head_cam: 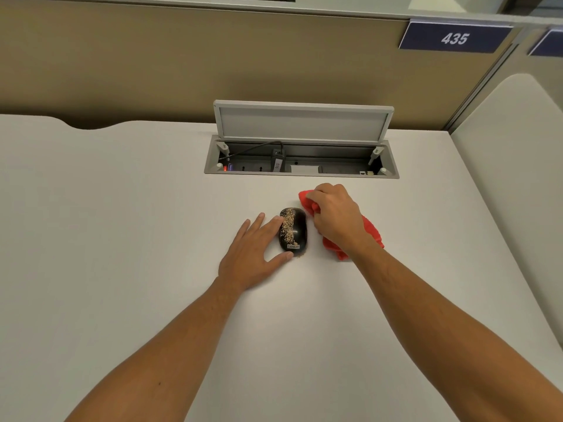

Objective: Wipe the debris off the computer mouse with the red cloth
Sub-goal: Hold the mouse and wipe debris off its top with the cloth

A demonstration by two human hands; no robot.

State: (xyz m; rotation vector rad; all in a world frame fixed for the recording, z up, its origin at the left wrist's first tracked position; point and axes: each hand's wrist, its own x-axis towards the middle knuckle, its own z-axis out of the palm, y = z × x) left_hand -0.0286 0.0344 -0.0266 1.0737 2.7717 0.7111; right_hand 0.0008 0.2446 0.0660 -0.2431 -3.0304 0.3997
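A black computer mouse lies on the white desk, with a band of tan crumbs down its left half and a few crumbs on the desk at its near end. My left hand rests flat at its left side, index finger and thumb touching the mouse's edge. My right hand sits just right of the mouse, fingers closed on a bunched red cloth. Cloth shows above the knuckles and behind the wrist. The cloth is apart from the mouse.
An open cable box is sunk into the desk behind the mouse, its grey lid standing up, with sockets and a plugged adapter inside. A beige partition runs along the back. A desk divider stands at the right.
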